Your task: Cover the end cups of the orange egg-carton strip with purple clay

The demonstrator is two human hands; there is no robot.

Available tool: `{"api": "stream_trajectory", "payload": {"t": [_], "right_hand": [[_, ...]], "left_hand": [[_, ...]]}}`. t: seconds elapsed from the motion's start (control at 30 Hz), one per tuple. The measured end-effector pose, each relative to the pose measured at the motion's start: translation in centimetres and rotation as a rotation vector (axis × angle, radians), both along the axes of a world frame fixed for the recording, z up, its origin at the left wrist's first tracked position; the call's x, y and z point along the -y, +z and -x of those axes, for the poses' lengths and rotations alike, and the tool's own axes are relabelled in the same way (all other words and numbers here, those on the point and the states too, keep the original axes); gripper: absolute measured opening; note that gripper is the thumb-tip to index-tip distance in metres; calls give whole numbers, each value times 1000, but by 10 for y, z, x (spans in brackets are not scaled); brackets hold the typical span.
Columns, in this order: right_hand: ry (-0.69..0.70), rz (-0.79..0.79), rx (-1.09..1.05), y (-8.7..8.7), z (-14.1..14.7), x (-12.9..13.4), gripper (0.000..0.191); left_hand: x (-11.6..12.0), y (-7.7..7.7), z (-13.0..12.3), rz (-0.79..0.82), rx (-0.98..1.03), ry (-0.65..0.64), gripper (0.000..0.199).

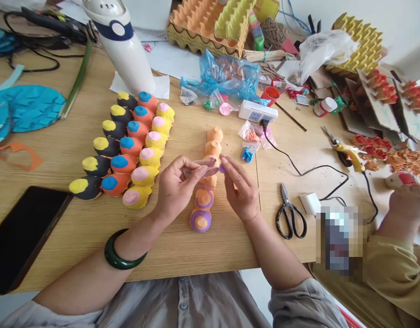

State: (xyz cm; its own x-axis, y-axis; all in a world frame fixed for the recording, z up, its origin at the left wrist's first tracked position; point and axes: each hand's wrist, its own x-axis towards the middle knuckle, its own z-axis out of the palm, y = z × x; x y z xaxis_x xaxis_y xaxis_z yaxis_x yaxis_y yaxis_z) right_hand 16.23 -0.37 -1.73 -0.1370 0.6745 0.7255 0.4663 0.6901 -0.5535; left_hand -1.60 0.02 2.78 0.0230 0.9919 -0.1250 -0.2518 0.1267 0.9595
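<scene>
My left hand [178, 182] pinches a small see-through plastic bag [210, 164] with bits of purple in it. Fingers closed, my right hand [240, 187] holds a piece of purple clay [222, 169]. Both hands meet over a strip of orange egg-carton cups [213, 148] standing on the table. The cups nearest me carry purple clay rings [201, 222] around orange tips; my hands partly cover the middle cups. To the left stand three finished-looking rows: black cups with yellow tips [96, 166], orange with blue [119, 161], yellow with pink [140, 175].
Black-handled scissors [289, 218], a white power strip [258, 111] and a glue gun [348, 152] with cords lie right. A phone [25, 237] is left, a white bottle [128, 54] behind the rows. Egg trays [199, 23] stand at the back. Another person's hand [406, 205] is far right.
</scene>
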Motion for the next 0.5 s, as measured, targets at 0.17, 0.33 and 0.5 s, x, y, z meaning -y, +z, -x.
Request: {"api": "stream_trajectory", "payload": {"t": [0.17, 0.33, 0.5], "right_hand": [[-82, -37, -117, -1, 2, 0, 60], [40, 87, -42, -1, 4, -1, 51], [-80, 310, -484, 2, -4, -2, 37]], "left_hand": [[1, -4, 1, -22, -31, 17, 34], [3, 1, 0, -64, -41, -4, 32], [4, 1, 2, -58, 13, -11, 29]]}}
